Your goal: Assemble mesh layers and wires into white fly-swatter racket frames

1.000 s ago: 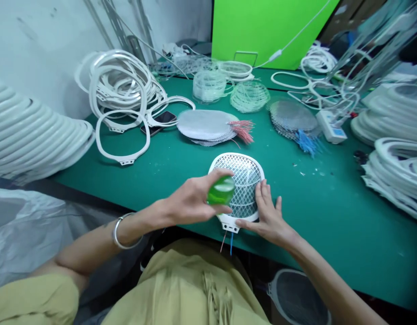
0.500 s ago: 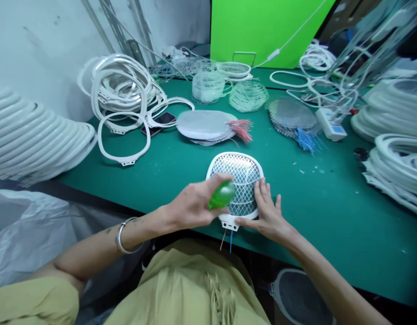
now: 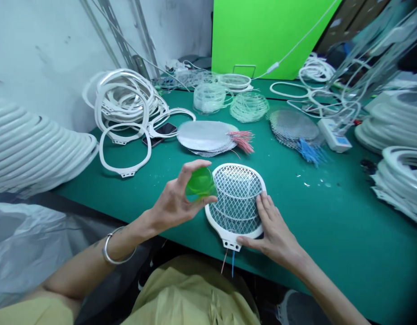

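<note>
A white racket-shaped frame with mesh (image 3: 235,198) lies on the green table (image 3: 330,234) near its front edge, a red and a blue wire hanging from its neck. My right hand (image 3: 276,230) rests flat on the frame's right rim, thumb by the neck, fingers stretched out. My left hand (image 3: 176,198) is closed around a small green translucent object (image 3: 199,183), held just above the frame's left edge. A metal bangle sits on my left wrist.
Loose white frames (image 3: 125,108) pile at the left and white stacks (image 3: 398,135) at the right. Mesh sheets with red wires (image 3: 211,133) and blue wires (image 3: 296,128) lie behind. A phone (image 3: 159,133) and a power strip (image 3: 333,135) sit on the table.
My left hand has pulled the green object off the mesh to the frame's left edge. The view has tipped down slightly. My right hand stays on the frame.
</note>
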The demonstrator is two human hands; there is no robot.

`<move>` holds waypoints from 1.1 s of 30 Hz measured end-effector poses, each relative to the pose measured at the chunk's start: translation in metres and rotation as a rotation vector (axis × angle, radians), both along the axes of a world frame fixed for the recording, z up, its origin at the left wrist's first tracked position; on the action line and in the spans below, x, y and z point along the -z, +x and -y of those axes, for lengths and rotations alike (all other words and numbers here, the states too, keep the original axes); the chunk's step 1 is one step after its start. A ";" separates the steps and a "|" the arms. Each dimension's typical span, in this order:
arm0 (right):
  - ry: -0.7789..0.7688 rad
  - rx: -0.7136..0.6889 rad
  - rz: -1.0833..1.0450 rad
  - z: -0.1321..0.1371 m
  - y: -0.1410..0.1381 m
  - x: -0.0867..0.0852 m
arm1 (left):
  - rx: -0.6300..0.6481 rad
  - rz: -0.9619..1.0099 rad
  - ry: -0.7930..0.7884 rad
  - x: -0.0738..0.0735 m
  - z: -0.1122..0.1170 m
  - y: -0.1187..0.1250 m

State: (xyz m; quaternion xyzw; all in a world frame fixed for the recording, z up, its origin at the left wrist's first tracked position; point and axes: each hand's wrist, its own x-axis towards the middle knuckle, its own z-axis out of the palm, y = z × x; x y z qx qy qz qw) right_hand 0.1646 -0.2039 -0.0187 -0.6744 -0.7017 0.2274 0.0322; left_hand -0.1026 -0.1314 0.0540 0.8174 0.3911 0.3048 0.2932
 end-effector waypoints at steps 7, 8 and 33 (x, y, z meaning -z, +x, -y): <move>-0.003 -0.010 0.081 -0.002 0.000 -0.004 | 0.054 -0.115 -0.155 0.005 -0.015 0.003; -0.004 -0.013 0.097 -0.002 0.000 -0.005 | 0.019 -0.042 -0.134 0.005 -0.021 0.004; -0.197 0.026 0.134 -0.008 -0.006 -0.025 | 0.027 0.059 -0.126 0.032 -0.116 0.062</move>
